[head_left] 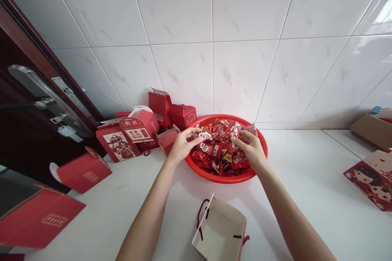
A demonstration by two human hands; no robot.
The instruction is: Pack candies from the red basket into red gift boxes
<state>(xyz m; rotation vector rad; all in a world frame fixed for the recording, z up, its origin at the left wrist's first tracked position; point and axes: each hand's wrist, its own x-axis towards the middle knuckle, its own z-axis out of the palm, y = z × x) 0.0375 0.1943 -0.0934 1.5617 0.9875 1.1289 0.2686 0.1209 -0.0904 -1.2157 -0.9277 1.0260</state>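
Left hand [183,143]: pinching white-labelled candy [206,135]
Right hand [253,147]: pinching red candy [234,131]
Red basket [226,180]: crowded candies [228,157] may snag, then spill

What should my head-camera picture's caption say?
Left hand and right hand pinch wrapped candies over a red plastic basket behind an open gift box.

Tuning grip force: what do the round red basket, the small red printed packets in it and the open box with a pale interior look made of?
Round red basket: likely plastic, slightly glossy; smooth rim, perforated wall.
Small red printed packets: probably plastic film or foil, shiny; crinkled surfaces.
Open box with pale interior: likely paperboard, matte inside; thin flat panels.
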